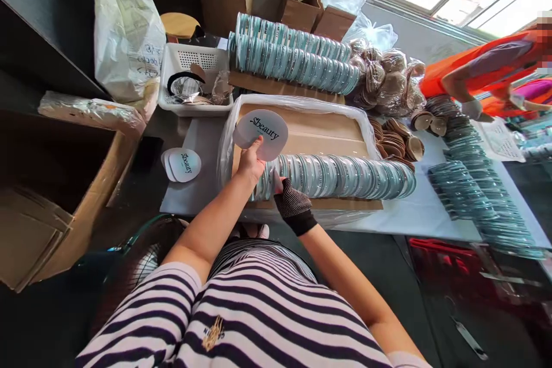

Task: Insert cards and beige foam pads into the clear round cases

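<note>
My bare left hand [252,164] pinches a white oval card [263,132] printed "beauty", thumb on its face, above the left end of a row of clear glass discs [336,175]. The discs stand on edge along the near side of a cardboard-lined tray [302,108] with plastic film round its rim. My right hand [295,204], in a dark dotted fingerless glove, is closed at the left end of that row. Between its fingertips shows a thin pale sheet [276,177], seen nearly edge-on; its full shape is hidden among the discs.
More printed cards [183,164] lie to the left. Behind the tray are a white basket [196,106] and two further rows of glass discs [293,60]. Bagged brown discs [388,77] sit beyond. A person in orange [478,69] works at the right, near more glass discs [487,201].
</note>
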`<state>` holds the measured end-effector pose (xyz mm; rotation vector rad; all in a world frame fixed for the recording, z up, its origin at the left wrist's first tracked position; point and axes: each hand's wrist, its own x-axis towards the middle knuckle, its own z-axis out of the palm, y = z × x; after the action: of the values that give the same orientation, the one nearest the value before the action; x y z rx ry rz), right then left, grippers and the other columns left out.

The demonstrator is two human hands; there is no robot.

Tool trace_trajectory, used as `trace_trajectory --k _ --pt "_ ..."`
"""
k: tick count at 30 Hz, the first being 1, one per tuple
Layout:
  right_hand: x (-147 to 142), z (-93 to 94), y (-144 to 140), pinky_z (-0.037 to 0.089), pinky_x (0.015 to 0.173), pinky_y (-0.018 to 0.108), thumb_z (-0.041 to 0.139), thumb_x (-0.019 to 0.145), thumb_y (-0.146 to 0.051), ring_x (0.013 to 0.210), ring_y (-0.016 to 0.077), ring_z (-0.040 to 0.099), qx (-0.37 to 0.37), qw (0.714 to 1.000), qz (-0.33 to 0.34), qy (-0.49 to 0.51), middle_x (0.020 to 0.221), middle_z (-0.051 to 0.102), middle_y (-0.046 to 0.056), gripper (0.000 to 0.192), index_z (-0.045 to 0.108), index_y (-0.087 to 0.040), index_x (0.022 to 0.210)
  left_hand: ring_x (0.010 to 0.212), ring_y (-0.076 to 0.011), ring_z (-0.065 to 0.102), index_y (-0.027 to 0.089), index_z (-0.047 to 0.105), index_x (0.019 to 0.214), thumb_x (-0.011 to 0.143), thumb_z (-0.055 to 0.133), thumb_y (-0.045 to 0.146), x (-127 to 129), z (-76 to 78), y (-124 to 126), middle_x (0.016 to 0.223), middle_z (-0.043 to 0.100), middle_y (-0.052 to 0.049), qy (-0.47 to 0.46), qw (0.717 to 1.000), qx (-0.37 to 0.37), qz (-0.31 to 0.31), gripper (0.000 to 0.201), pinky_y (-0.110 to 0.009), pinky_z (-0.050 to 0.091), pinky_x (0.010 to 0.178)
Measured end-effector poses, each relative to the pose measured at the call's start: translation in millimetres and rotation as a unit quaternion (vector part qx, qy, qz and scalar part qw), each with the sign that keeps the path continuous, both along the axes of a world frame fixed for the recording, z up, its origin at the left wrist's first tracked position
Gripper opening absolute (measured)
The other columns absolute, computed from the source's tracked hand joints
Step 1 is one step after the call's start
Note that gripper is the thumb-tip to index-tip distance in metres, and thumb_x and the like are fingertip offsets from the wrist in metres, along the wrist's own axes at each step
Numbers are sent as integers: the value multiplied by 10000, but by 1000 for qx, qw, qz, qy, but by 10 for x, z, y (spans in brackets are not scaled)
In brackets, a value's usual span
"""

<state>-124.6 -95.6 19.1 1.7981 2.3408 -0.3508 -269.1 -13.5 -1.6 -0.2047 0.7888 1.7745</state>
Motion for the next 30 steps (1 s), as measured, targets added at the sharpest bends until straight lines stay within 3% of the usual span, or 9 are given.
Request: trace_trajectory --k 6,10,17,20,22,23,27,28,30 --pt "214 -52 -98 382 618 237 398 959 -307 729 164 661 17 996 -50 79 874 715 81 272 612 -161 1040 1118 -214 651 206 684 1085 746 741 94 4 4 5 1133 725 -68 -5 1000 -10 -2 362 -427 506 998" --pt "132 -217 38 407 623 225 378 958 -262 699 142 656 -26 991 -56 121 828 717 59 266 617 -166 1023 1103 -222 657 221 681 1104 763 723 94 18 4 -18 1108 733 -58 -1 1000 9 7 366 -443 507 993" --pt "34 -360 31 436 704 278 326 1004 -291 872 217 695 -29 999 44 4 952 733 131 327 636 -195 1046 1093 -216 661 230 684 1085 728 767 123 22 -28 -50 1102 735 -50 12 1000 5 -7 382 -442 505 992" --pt "63 -344 19 466 733 298 428 957 -269 891 229 685 -105 986 -33 121 963 725 154 212 613 -175 1001 1101 -214 656 241 686 1071 722 768 118 7 -42 -55 1087 739 -41 12 1000 11 -7 379 -444 505 993" --pt "68 -332 28 501 703 304 468 933 -319 798 204 680 -189 942 -103 259 930 726 127 198 570 -182 1031 1091 -205 659 248 687 1068 729 758 118 -1 -52 -65 1075 742 -34 16 1000 19 -6 371 -437 504 993" --pt "61 -329 31 520 676 310 468 927 -358 727 185 668 -235 902 -130 337 911 725 103 229 539 -191 1067 1085 -201 661 250 688 1068 732 754 120 -4 -58 -72 1074 743 -32 17 1000 24 -7 367 -433 503 994" --pt "-24 -354 32 563 614 327 537 855 -472 541 121 595 -351 672 -203 619 867 708 9 408 409 -256 1176 1087 -203 662 255 693 1064 736 746 128 -14 -68 -105 1089 739 -30 18 999 40 -11 355 -437 501 995" --pt "-46 -368 42 566 600 326 582 822 -477 523 118 591 -360 631 -216 652 825 698 -14 454 398 -265 1179 1087 -205 663 255 695 1059 737 744 130 -17 -64 -112 1091 739 -30 18 999 39 -12 348 -440 502 994" --pt "-65 -395 88 543 526 292 638 781 -485 466 125 577 -363 639 -222 640 656 645 -60 476 418 -248 1131 1087 -202 663 257 699 1048 743 740 131 -24 -50 -121 1087 740 -27 20 999 35 -14 332 -432 502 995"
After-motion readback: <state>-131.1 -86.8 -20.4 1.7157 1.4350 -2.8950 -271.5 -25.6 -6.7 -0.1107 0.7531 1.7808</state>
